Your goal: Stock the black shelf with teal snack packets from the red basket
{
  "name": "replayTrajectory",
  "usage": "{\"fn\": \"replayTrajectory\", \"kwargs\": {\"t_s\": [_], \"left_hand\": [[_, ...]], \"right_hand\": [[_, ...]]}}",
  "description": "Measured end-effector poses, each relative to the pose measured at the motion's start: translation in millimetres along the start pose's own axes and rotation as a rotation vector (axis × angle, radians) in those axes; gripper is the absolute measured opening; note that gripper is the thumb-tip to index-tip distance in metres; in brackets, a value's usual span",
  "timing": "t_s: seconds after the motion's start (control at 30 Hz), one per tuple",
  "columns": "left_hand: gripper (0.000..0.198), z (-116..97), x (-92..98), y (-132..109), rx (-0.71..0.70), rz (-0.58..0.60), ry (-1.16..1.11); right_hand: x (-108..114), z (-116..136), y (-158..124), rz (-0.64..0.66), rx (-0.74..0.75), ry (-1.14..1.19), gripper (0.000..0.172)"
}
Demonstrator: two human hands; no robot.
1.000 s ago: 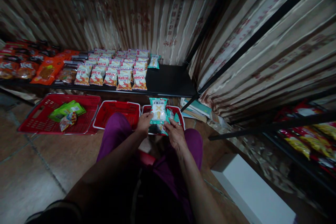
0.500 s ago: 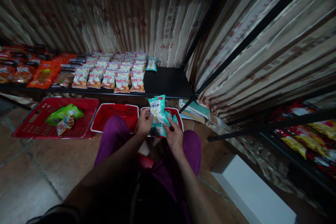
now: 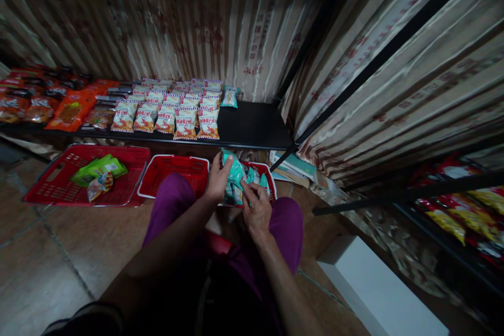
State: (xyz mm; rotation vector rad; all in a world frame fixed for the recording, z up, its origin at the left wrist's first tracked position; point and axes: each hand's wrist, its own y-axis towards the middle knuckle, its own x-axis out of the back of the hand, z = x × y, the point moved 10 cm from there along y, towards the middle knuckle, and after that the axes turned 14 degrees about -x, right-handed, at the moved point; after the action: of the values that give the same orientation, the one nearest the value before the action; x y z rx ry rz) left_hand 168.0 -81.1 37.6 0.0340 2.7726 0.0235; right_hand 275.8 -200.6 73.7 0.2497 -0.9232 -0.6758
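A teal snack bag (image 3: 235, 172) is held up over the right-hand red basket (image 3: 271, 181), turned so its plain teal side shows. My left hand (image 3: 217, 177) grips the bag along its left edge, thumb across the front. At the bag's lower right corner, the bent fingers of my right hand (image 3: 256, 211) hold it. Several more teal snack bags (image 3: 254, 174) lie in the basket below, partly hidden by my hands. One teal bag (image 3: 230, 96) stands on the black shelf (image 3: 252, 123), right of the white-and-red snack bags (image 3: 185, 122).
To the left are a red basket (image 3: 187, 168) and a larger one (image 3: 134, 168) with green packets (image 3: 98, 169). Orange packets (image 3: 73, 107) line the shelf's left part. A black shelf post (image 3: 346, 97), papers (image 3: 293, 163) and a white box (image 3: 386, 283) are on the right.
The bag has turned from its printed white front to its teal side and tipped over. My right hand has shifted slightly down and left along it.
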Motion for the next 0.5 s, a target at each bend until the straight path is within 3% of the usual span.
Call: {"fn": "replayTrajectory", "kwargs": {"t_s": [0.3,0.5], "left_hand": [[0.044,3.1,15.1,5.8,-0.023,-0.098,0.072],[0.044,8.0,6.3,7.9,0.038,-0.059,-0.218]], "right_hand": [[1.8,23.0,-7.9,-0.042,0.127,-0.057,0.042],[5.6,33.4,-12.9,-0.027,0.146,0.008,0.041]]}}
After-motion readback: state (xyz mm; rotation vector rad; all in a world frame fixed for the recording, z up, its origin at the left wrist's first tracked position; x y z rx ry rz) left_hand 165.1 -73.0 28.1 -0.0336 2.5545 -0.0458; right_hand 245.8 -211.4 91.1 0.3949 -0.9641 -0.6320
